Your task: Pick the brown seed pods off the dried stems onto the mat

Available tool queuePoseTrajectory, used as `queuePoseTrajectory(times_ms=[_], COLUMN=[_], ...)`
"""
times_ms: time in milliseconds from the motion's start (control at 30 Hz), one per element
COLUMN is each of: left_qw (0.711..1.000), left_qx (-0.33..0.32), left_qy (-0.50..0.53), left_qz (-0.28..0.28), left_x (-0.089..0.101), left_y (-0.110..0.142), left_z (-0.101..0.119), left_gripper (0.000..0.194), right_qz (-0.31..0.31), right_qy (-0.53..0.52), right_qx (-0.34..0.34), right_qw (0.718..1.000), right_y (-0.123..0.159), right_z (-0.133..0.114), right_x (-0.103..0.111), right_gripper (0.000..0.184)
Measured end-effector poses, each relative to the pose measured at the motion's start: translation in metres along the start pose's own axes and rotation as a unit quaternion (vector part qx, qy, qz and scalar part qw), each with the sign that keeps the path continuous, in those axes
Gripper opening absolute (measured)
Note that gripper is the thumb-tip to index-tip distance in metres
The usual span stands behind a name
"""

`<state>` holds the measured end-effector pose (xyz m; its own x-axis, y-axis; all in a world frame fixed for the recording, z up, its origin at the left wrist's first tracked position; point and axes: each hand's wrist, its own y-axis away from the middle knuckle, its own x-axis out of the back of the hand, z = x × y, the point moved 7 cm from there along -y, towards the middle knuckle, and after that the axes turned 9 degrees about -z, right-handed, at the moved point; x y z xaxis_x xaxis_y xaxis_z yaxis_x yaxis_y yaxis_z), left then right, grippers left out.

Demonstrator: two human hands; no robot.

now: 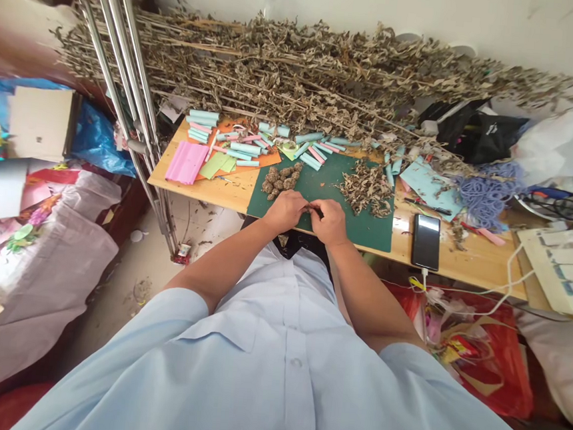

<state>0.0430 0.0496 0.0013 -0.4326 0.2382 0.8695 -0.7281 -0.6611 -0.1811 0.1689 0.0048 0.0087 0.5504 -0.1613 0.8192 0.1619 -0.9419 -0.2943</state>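
My left hand (pixel 288 211) and my right hand (pixel 329 221) meet at the front edge of a green cutting mat (pixel 320 172). Both are closed, fingertips pinching a small brown bit of dried leaf (pixel 310 208) between them; its exact shape is mostly hidden by the fingers. Beyond my left hand sits a cluster of rolled leaf balls (pixel 281 180), brown and lumpy. A loose heap of dried leaves (pixel 366 187) lies on the mat beyond my right hand.
Dried leafy stalks (pixel 289 68) stretch across the back. Rolled blue paper tubes (pixel 245 150) and pink paper (pixel 185 162) lie left of the mat. To the right are a charging phone (pixel 426 242), purple string (pixel 489 190) and a power strip (pixel 566 263). Metal crutches (pixel 124 60) lean at left.
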Motion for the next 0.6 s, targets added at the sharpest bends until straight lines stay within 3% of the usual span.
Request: queuePoseTrajectory(times_ms=[467,600], left_qw=[1.0,0.999], left_qx=[0.006,0.012], left_qy=[0.004,0.029], left_qz=[0.006,0.032], left_x=[0.0,0.003], left_y=[0.0,0.002], left_z=[0.001,-0.003], left_gripper=[0.021,0.025], right_qz=[0.025,0.065], right_qy=[-0.025,-0.077], right_qx=[-0.027,-0.061], right_qw=[0.999,0.993], right_y=[0.001,0.002], right_z=[0.007,0.018], right_x=[0.0,0.002], right_gripper=[0.01,0.014])
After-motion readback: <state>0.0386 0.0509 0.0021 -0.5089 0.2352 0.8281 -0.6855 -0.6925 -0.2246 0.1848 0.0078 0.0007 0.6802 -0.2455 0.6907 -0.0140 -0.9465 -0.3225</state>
